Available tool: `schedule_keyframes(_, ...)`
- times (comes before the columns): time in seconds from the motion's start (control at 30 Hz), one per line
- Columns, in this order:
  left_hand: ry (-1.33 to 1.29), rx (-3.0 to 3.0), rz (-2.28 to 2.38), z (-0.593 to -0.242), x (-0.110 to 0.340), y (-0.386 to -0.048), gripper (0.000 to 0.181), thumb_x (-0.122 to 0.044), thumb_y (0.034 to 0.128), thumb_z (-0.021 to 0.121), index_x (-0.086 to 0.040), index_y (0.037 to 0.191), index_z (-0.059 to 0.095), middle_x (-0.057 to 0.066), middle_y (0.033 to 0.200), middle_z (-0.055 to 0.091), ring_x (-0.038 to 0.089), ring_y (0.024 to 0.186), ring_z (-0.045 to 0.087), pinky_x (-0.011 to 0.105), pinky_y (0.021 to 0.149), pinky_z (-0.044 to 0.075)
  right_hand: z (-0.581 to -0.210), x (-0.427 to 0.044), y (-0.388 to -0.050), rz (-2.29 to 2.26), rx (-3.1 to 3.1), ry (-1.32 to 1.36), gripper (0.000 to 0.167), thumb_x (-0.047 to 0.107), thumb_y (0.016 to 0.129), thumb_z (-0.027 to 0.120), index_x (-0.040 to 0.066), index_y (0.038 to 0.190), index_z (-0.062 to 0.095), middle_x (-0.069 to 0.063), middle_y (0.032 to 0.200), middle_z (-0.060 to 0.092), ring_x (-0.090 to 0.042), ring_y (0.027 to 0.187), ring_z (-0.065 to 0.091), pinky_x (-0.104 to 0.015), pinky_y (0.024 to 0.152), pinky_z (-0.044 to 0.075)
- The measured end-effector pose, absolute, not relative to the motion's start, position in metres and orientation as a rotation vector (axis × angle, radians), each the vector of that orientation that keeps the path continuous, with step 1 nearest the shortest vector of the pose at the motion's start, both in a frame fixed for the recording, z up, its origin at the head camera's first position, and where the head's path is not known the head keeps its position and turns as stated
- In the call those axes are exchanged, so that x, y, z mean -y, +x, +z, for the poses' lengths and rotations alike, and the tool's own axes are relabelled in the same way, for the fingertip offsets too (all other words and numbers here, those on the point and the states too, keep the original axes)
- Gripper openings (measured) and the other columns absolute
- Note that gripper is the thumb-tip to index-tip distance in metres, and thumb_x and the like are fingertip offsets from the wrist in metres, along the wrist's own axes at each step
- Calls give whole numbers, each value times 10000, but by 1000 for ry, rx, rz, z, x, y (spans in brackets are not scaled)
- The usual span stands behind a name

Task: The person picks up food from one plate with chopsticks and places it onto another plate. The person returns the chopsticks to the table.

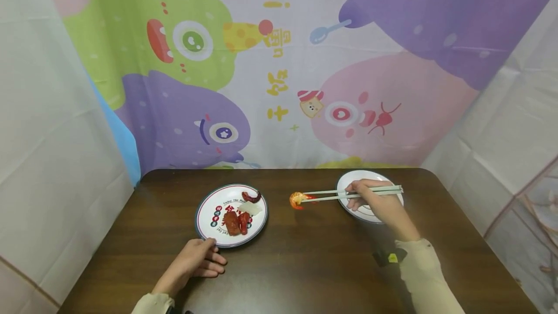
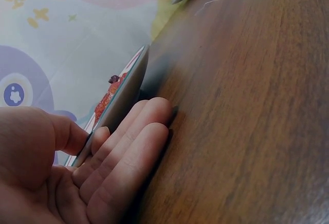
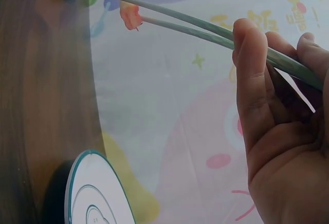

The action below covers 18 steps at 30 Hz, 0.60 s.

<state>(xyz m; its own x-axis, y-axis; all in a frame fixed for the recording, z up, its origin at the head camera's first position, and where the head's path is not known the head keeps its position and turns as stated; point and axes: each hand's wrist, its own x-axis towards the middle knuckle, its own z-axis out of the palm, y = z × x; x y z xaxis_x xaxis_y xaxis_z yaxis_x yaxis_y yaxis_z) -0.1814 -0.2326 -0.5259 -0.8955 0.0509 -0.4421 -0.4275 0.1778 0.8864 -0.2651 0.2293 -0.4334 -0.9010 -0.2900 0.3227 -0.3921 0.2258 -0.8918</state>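
Observation:
My left hand (image 1: 193, 259) pinches the near rim of a white plate (image 1: 257, 222) with a dark edge, thumb above and index finger beneath; the other fingers stretch over the table. On this plate lie a reddish-brown chunk (image 1: 231, 223), a red piece (image 1: 244, 223), a pale slice (image 1: 250, 208) and a dark red curled piece (image 1: 251, 196). My right hand (image 1: 377, 202) holds pale green chopsticks (image 1: 388, 188). Between their tips, in the air right of that plate, hangs an orange-red shrimp (image 1: 297, 200). Below the right hand stands a second white plate (image 1: 348, 180), partly hidden.
Both plates stand on a brown wooden table (image 1: 296, 256). A small yellow-green thing (image 1: 393, 258) is by the right sleeve, its kind unclear. A cartoon-printed curtain (image 1: 283, 149) hangs behind the table, with pale cloth at both sides.

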Motion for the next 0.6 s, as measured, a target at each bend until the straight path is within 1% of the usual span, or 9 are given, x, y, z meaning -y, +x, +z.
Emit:
schedule_keyframes(0.07,-354,-2091,1767,-526,232,-182,275,-215,1026,413,5,959,565,97,798,756,193,662,750,331,593,644,-434,-228,-266,1788,2388,671,302,142,1061,560,-125,1042,699,-94,770,748,-142,632,716,-281,674,639)
schedule_keyframes(0.17,-355,-2090,1767,-527,233,-182,283,-209,1017,419,17,954,577,95,795,757,191,658,749,329,590,643,-434,-226,-267,1822,2377,690,308,131,1058,562,-150,1049,689,-92,782,752,-138,639,717,-281,678,639)
schedule_keyframes(0.3,-347,-2087,1769,-526,233,-182,287,-210,1020,419,19,951,578,94,794,756,188,658,749,325,589,643,-435,-222,-268,1862,2370,727,321,120,1063,547,-175,1051,671,-27,795,757,-139,660,726,-306,654,641)
schedule_keyframes(0.4,-342,-2081,1772,-526,233,-182,285,-213,1023,419,14,953,577,92,795,756,185,659,750,322,591,642,-435,-219,-268,1862,2369,755,321,121,1069,535,-170,1044,668,20,789,752,-139,669,727,-321,635,641)
schedule_keyframes(0.6,-341,-2079,1770,-526,233,-182,286,-209,1022,418,16,953,580,90,791,756,185,660,750,323,591,643,-436,-214,-268,1864,2361,770,319,124,1072,530,-161,1034,670,16,784,744,-125,668,725,-333,620,641)
